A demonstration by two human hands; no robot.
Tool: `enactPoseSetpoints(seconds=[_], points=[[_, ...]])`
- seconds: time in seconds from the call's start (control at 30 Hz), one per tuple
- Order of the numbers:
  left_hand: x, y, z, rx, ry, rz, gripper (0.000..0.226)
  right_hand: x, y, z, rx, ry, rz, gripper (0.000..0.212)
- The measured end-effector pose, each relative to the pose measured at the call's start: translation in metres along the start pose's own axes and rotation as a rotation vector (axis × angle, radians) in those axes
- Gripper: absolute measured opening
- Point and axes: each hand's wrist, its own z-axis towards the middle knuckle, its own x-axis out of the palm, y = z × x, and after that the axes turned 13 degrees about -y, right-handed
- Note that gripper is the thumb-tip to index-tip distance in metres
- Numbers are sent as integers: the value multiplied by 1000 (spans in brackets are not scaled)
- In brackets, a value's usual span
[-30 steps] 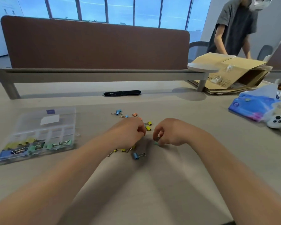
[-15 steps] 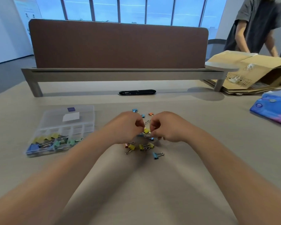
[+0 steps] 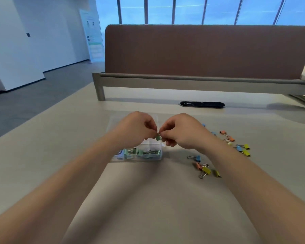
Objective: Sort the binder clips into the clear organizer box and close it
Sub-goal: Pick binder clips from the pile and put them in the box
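Both hands were up over the clear organizer box [image 3: 160, 156], fingertips meeting. The left hand [image 3: 136, 128] and right hand [image 3: 180, 131] were both curled tight, together pinching one green binder clip [image 3: 158, 137] between thumbs and fingers, held just above the box and not touching it. Which hand had the handle and which the body, could not tell, too small. The box sat on the tabletop [image 3: 148, 199] directly under the hands, its far part hidden by them. Its near row of compartments showed: green clips [image 3: 149, 153] in the right and middle cells, something blue-purple [image 3: 118, 156] in the leftmost visible cell. Whether the lid was fully back could not be told. Loose binder clips lay on the tabletop to the right of the box, well apart from it. One bunch was just beside the right forearm: a blue clip [image 3: 197, 157], an orange clip [image 3: 198, 165] and a yellow clip [image 3: 207, 170] close together, some touching. A second scatter [image 3: 246, 147] of orange, blue and yellow lay farther right and back. Behind it all were a black cable slot [image 3: 202, 104] in the tabletop, then a brown divider panel [image 3: 201, 50] on a grey rail, with windows above.
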Motion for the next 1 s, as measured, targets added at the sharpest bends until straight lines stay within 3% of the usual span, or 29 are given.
enactPoseSetpoints(seconds=[0.47,1.0], points=[[1,29,-5,-21,97,46,13,26,10,16,-146,185,-345,7],[6,23,-12,-41,86,115,20,27,17,14,-183,245,-459,12]])
